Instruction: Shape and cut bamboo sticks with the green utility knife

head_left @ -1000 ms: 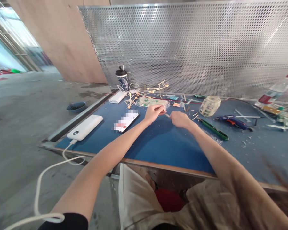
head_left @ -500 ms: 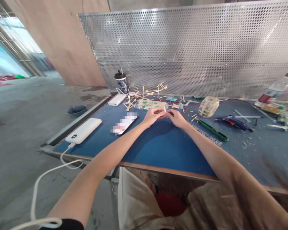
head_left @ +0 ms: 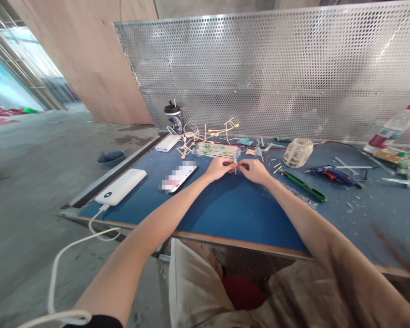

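Over the middle of the blue table, my two hands meet fingertip to fingertip. My left hand (head_left: 220, 169) is closed in a pinch on a short pale stick (head_left: 235, 166), which stands roughly upright between the hands. From the other side, the closed fingers of my right hand (head_left: 254, 170) pinch at the same stick; whether a second small piece is there I cannot make out. Just behind the hands lies a clear plastic packet (head_left: 217, 150) of pale sticks. A phone (head_left: 179, 176) rests left of my left hand, and a green utility knife (head_left: 304, 186) lies right of my right hand.
A blue glue gun (head_left: 333, 176), a pale lattice cylinder (head_left: 298, 152) and a bottle (head_left: 394, 128) are on the right. Stick frames (head_left: 222, 130), a lidded cup (head_left: 173, 118) and a white power bank (head_left: 121, 187) stand left. A perforated metal panel (head_left: 259, 68) closes the back.
The stick between my fingertips now points downward more and shows below them. My hands have shifted slightly downward in view; the table things stay put.
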Tool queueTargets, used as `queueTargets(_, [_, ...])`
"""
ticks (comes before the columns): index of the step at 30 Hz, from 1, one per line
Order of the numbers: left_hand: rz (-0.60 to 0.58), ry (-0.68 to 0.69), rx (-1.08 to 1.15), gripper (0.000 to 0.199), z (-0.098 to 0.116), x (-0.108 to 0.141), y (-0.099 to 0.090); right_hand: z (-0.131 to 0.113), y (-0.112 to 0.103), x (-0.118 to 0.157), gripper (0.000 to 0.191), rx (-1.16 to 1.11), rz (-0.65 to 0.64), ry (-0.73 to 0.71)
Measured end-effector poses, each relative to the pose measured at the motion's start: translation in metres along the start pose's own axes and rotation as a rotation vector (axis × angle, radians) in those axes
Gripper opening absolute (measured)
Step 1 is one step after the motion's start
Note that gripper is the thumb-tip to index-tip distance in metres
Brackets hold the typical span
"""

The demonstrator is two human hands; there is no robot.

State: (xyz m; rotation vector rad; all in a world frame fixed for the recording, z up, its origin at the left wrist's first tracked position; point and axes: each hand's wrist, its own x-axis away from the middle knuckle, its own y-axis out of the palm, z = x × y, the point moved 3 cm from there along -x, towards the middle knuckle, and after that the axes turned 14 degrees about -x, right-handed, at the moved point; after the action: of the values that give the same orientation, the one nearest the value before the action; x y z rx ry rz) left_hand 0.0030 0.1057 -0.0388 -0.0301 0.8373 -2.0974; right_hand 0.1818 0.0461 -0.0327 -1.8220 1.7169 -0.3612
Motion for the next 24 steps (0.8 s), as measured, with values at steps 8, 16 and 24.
queueTargets(8, [-0.006,0.068,-0.175,0.042,0.003,0.001,-0.002,-0.005,0.004,-0.001,0.029,-0.113,0.068,0.011])
queueTargets(16, [-0.037,0.023,-0.247,0.035,-0.006,-0.001,0.000,0.000,0.003,-0.004,0.028,-0.200,0.023,0.049])
queueTargets(24, [-0.048,0.021,-0.236,0.032,-0.004,-0.001,0.000,0.001,0.002,-0.005,0.029,-0.247,-0.002,0.015])
